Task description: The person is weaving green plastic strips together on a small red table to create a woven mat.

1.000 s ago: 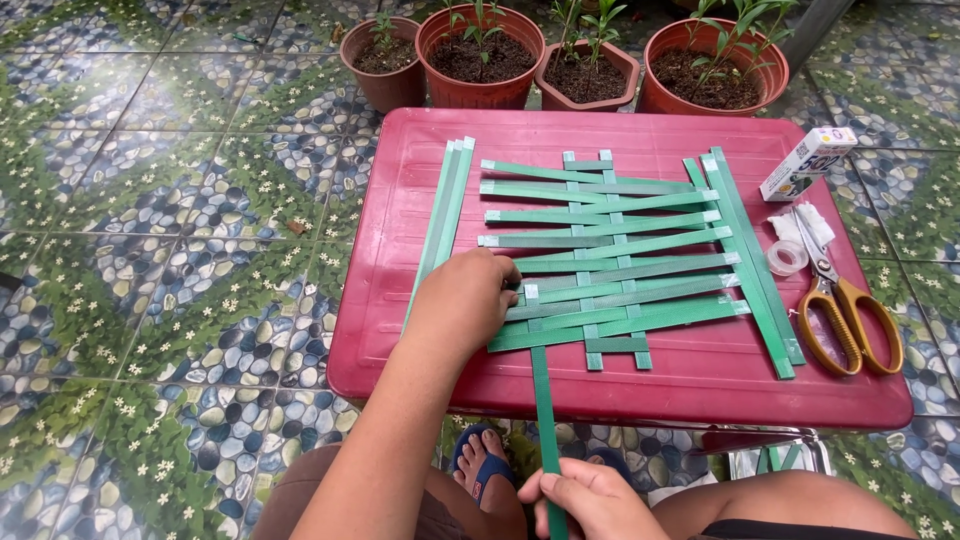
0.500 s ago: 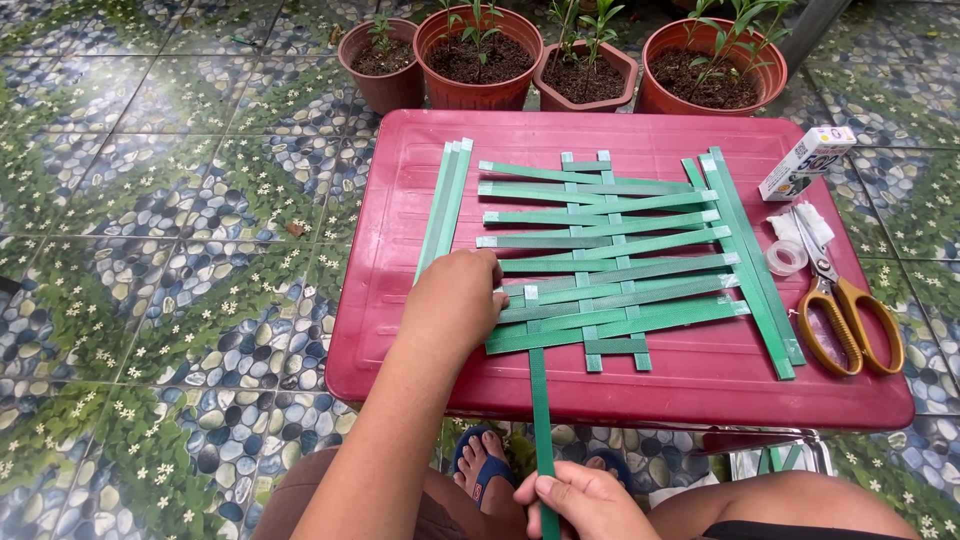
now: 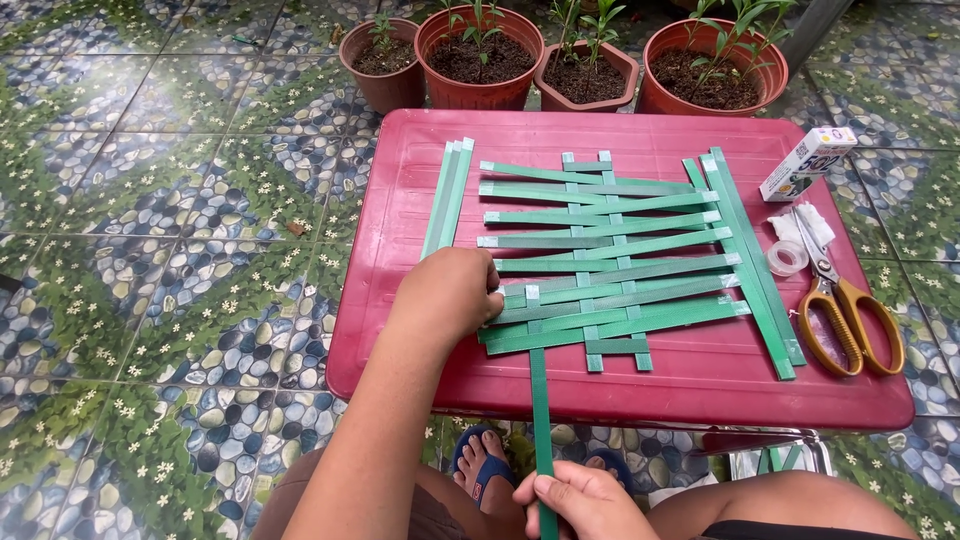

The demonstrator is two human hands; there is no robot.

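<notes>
A loose weave of green strips point(image 3: 610, 255) lies on a low red table point(image 3: 640, 385). My left hand point(image 3: 448, 295) rests fist-like on the left ends of the lower horizontal strips, pressing them to the table. My right hand point(image 3: 585, 503), below the table's front edge, pinches the near end of a long vertical green strip point(image 3: 540, 400). That strip runs up through the left side of the weave.
Spare green strips lie at the table's left point(image 3: 447, 195) and right point(image 3: 752, 255). Yellow-handled scissors point(image 3: 845, 310), a tape roll point(image 3: 787, 258) and a small white box point(image 3: 806, 163) sit at the right edge. Several potted plants point(image 3: 478, 55) stand behind. Patterned tiles surround; my sandalled foot point(image 3: 487, 470) is underneath.
My right hand has drawn the long vertical strip slightly toward me. My left hand stays pressed on the strip ends.
</notes>
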